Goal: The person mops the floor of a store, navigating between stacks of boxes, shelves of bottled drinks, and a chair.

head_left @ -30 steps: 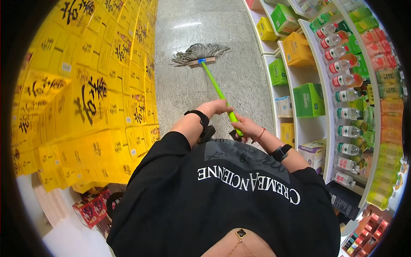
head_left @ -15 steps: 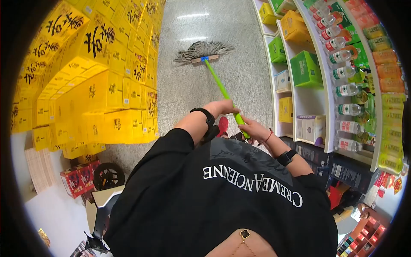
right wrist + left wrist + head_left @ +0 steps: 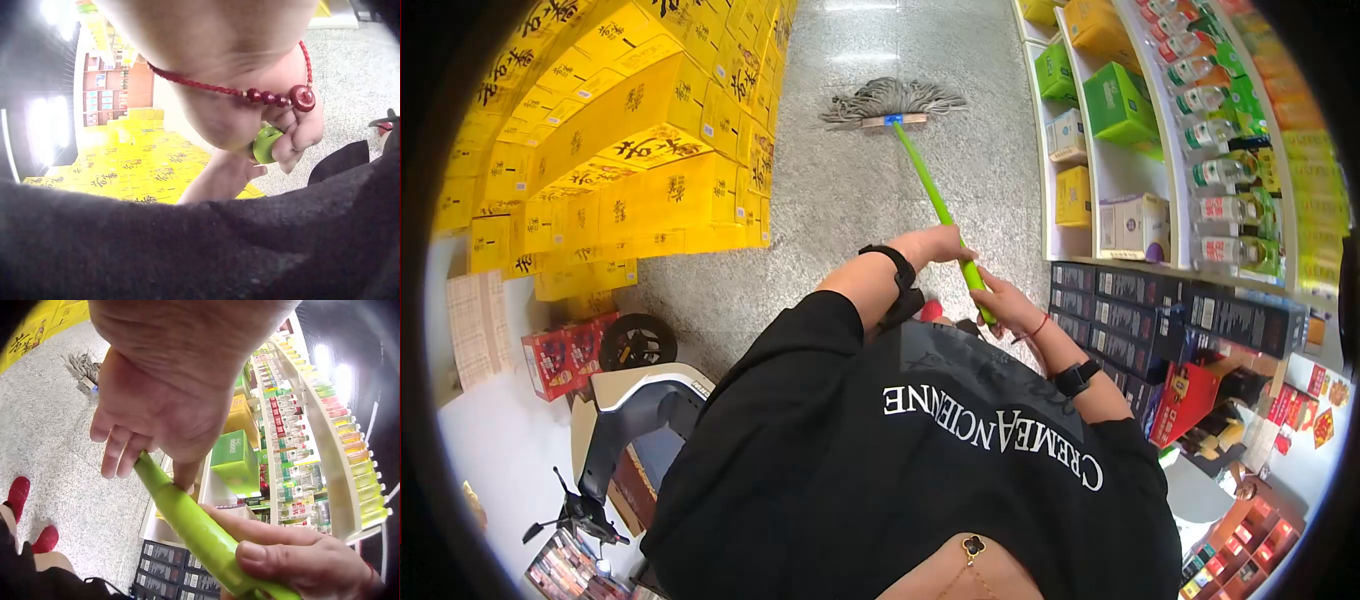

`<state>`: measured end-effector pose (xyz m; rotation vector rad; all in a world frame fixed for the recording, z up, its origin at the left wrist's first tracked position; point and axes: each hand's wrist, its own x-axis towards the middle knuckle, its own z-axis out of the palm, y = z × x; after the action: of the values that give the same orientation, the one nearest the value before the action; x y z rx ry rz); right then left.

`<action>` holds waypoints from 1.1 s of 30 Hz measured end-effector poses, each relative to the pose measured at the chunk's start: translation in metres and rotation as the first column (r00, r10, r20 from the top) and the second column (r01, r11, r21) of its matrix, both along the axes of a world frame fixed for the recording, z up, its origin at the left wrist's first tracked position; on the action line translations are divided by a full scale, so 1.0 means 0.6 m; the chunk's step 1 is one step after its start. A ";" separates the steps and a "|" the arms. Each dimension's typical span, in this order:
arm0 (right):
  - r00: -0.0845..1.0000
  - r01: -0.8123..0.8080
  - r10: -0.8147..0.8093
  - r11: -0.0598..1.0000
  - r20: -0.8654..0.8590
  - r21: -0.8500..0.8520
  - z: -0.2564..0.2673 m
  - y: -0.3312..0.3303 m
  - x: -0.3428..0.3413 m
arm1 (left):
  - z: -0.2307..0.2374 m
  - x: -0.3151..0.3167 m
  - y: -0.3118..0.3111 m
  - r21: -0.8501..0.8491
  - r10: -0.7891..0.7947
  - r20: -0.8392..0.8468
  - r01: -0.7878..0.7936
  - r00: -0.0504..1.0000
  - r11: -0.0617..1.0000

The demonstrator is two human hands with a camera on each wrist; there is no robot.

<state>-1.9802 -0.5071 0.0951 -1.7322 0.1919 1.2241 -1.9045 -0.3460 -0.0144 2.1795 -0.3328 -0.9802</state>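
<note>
A mop with a grey string head [image 3: 895, 98] lies spread on the floor ahead in the head view. Its wooden bar has a blue clip [image 3: 893, 119], where the bright green handle [image 3: 927, 182] joins and slants back toward the body. My left hand [image 3: 940, 243] grips that handle farther up front, palm showing in the left wrist view. Nearer the body, my right hand [image 3: 1007, 305] holds the upper end, its thumb [image 3: 253, 552] lying along the handle. In the right wrist view, curled fingers [image 3: 297, 139] wrap the rounded green tip [image 3: 267, 144].
Stacked yellow boxes [image 3: 660, 120] line the left side of the aisle. White shelves [image 3: 1165, 130] with bottles and cartons run along the right, dark boxes [image 3: 1125, 325] below. A black wheel [image 3: 638, 343] and red boxes [image 3: 565, 355] stand at the lower left. Red footwear [image 3: 47, 539] shows below.
Shelves and yellow boxes have shifted forward in the head view as the body moved backward. The mop came back along the floor with it, both hands keeping their hold.
</note>
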 end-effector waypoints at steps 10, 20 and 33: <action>0.999 -0.033 0.033 0.999 0.001 0.022 -0.025 -0.139 -0.273 | -0.011 -0.289 -0.127 -0.011 0.065 -0.048 -0.065 0.997 0.998; 0.998 -0.049 0.048 0.999 0.040 0.015 -0.018 -0.239 -0.512 | 0.000 -0.510 -0.216 0.046 -0.070 0.015 0.069 0.997 0.997; 0.997 0.080 -0.080 0.996 -0.003 -0.025 -0.004 -0.263 -0.787 | -0.033 -0.781 -0.262 -0.045 -0.003 -0.027 0.001 1.000 0.999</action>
<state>-2.4527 -0.6650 0.0930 -1.7273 0.2775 1.1716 -2.3729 -0.5033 -0.0340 2.1243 -0.3410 -0.9933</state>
